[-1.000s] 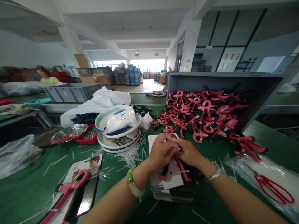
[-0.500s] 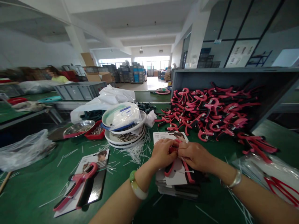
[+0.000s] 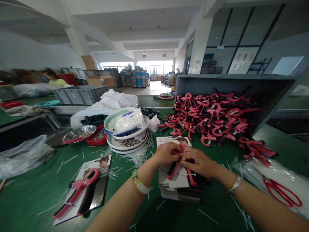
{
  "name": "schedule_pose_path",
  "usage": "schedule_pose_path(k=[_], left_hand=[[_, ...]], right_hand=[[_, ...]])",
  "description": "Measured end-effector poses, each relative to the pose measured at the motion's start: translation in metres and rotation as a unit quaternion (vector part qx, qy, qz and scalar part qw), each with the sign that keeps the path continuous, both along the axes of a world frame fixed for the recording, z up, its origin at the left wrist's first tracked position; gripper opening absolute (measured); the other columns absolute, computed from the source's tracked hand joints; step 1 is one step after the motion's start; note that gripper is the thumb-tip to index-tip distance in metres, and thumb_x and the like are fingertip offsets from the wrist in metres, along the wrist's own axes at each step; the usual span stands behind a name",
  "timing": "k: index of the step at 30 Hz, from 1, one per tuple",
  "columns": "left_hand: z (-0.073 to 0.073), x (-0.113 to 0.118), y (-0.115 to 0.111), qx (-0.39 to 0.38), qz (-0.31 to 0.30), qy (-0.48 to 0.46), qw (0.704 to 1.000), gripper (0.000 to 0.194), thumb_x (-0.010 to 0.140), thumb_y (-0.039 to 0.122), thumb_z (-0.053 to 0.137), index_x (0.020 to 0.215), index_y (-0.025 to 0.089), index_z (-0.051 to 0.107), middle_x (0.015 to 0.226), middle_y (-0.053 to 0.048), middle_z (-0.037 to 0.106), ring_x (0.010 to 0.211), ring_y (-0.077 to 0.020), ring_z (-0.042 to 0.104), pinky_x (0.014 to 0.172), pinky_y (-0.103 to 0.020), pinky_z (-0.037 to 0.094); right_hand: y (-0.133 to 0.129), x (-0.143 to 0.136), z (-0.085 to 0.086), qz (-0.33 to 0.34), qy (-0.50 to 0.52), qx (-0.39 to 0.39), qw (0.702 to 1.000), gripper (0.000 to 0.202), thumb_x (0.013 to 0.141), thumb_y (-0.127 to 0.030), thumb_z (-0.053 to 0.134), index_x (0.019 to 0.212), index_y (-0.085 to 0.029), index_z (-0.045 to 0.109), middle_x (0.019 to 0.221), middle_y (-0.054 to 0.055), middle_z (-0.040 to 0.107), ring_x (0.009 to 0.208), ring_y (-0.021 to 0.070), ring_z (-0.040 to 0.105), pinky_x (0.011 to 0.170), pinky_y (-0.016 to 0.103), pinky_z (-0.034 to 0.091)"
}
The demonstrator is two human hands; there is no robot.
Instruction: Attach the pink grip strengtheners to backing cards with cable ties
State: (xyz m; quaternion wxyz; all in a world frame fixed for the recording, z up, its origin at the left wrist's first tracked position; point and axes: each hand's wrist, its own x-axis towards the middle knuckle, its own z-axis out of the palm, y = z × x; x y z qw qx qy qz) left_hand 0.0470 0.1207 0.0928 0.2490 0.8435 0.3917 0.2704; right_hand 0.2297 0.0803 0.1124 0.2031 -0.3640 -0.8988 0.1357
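A pair of pink-and-black pliers [image 3: 193, 179] lies on a printed card on top of a stack of cards [image 3: 180, 196]. My left hand [image 3: 166, 154] is closed around the head of these pliers from the left. From the right, my right hand [image 3: 198, 162] pinches at the same spot, its fingertips meeting the left ones. What exactly lies between the fingertips is hidden. Across one handle sticks a thin white cable tie [image 3: 190, 174]. Further left, another pair of pliers [image 3: 76, 193] rests on its own card [image 3: 100, 190], with a white tie round one handle.
A tipped grey crate [image 3: 272, 87] spills a heap of pink pliers [image 3: 212, 112]. Loose white ties [image 3: 142, 156] lie beside stacked bowls [image 3: 127, 148]. A red tray [image 3: 96, 137], a metal dish [image 3: 79, 133], red scissors [image 3: 282, 193] and plastic bags surround the work. A person [image 3: 55, 78] sits far left.
My view has shifted slightly. Both hands stay at the pliers' head, with small movements of the fingers; the right hand sits a little closer to the left.
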Motion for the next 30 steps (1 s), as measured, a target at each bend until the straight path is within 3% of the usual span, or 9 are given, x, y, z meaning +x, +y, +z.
schedule_pose_path(k=[2,9,13,16,18,21,24,27,30], left_hand=[[-0.001,-0.001,0.001,-0.005,-0.013,-0.015,1.0,0.02,0.074,0.03,0.062,0.09,0.023,0.071,0.102,-0.001,0.068,0.097,-0.0179,0.06,0.089,-0.028,0.044],[-0.001,0.004,0.002,-0.003,0.016,0.01,1.0,0.019,0.073,0.035,0.063,0.085,0.024,0.072,0.093,-0.001,0.069,0.084,-0.0171,0.062,0.075,-0.025,0.048],[0.0,0.006,0.003,0.004,0.016,0.007,1.0,0.017,0.072,0.032,0.064,0.086,0.025,0.072,0.095,-0.001,0.069,0.088,-0.0185,0.061,0.079,-0.027,0.047],[-0.005,0.003,0.006,-0.047,0.0,-0.085,0.995,0.021,0.069,0.033,0.068,0.088,0.023,0.072,0.094,-0.003,0.069,0.088,-0.019,0.062,0.078,-0.027,0.047],[-0.009,-0.005,0.004,-0.087,0.037,-0.204,0.974,0.027,0.067,0.037,0.071,0.088,0.02,0.071,0.092,-0.004,0.069,0.086,-0.0186,0.062,0.077,-0.026,0.047],[-0.015,-0.025,-0.011,-0.098,0.156,-0.321,0.929,0.036,0.077,0.049,0.058,0.09,0.016,0.067,0.089,-0.006,0.067,0.082,-0.0168,0.06,0.073,-0.026,0.047],[-0.024,-0.046,-0.039,-0.148,0.234,-0.369,0.887,0.05,0.083,0.058,0.043,0.092,0.014,0.065,0.078,-0.004,0.062,0.062,-0.0116,0.053,0.054,-0.022,0.042],[-0.033,-0.055,-0.067,-0.241,0.178,-0.395,0.869,0.054,0.079,0.062,0.047,0.094,0.013,0.065,0.076,-0.003,0.061,0.055,-0.0085,0.049,0.049,-0.02,0.038],[-0.04,-0.051,-0.081,-0.227,0.153,-0.342,0.899,0.043,0.07,0.05,0.067,0.092,0.013,0.067,0.072,-0.003,0.063,0.059,-0.0108,0.053,0.054,-0.021,0.04]], right_hand=[[-0.002,0.001,-0.001,-0.007,0.016,-0.007,1.0,0.024,0.086,-0.027,0.05,0.067,-0.017,0.059,0.073,0.001,0.056,0.074,0.0145,0.053,0.083,0.035,0.042],[-0.008,-0.002,-0.012,-0.013,0.012,0.037,0.999,0.031,0.09,-0.03,0.042,0.067,-0.018,0.058,0.066,0.003,0.057,0.068,0.0151,0.052,0.066,0.028,0.038],[-0.01,0.0,-0.004,-0.03,-0.016,-0.017,0.999,0.03,0.089,-0.031,0.042,0.067,-0.017,0.056,0.063,0.003,0.058,0.062,0.0142,0.051,0.06,0.027,0.036],[-0.017,0.006,0.012,-0.009,-0.032,-0.064,0.997,0.025,0.088,-0.029,0.042,0.08,-0.017,0.062,0.076,0.004,0.063,0.069,0.0145,0.055,0.065,0.026,0.04],[-0.025,0.011,0.023,0.02,-0.046,-0.082,0.995,0.026,0.089,-0.029,0.041,0.092,-0.018,0.064,0.086,0.005,0.065,0.078,0.0152,0.057,0.07,0.026,0.041],[-0.04,0.016,0.031,0.021,-0.099,-0.081,0.992,0.026,0.085,-0.033,0.051,0.104,-0.02,0.064,0.091,0.005,0.066,0.078,0.0167,0.059,0.069,0.027,0.042],[-0.052,0.011,0.029,-0.006,-0.141,-0.034,0.989,0.027,0.082,-0.028,0.057,0.107,-0.019,0.064,0.095,0.007,0.067,0.084,0.0203,0.061,0.073,0.03,0.043],[-0.058,-0.001,0.027,-0.025,-0.177,-0.002,0.984,0.016,0.084,-0.021,0.055,0.095,-0.019,0.067,0.089,0.007,0.068,0.081,0.0207,0.062,0.07,0.03,0.044],[-0.061,-0.011,0.028,-0.035,-0.196,0.025,0.98,0.009,0.081,-0.017,0.058,0.081,-0.017,0.068,0.081,0.007,0.067,0.073,0.0195,0.061,0.064,0.029,0.044]])
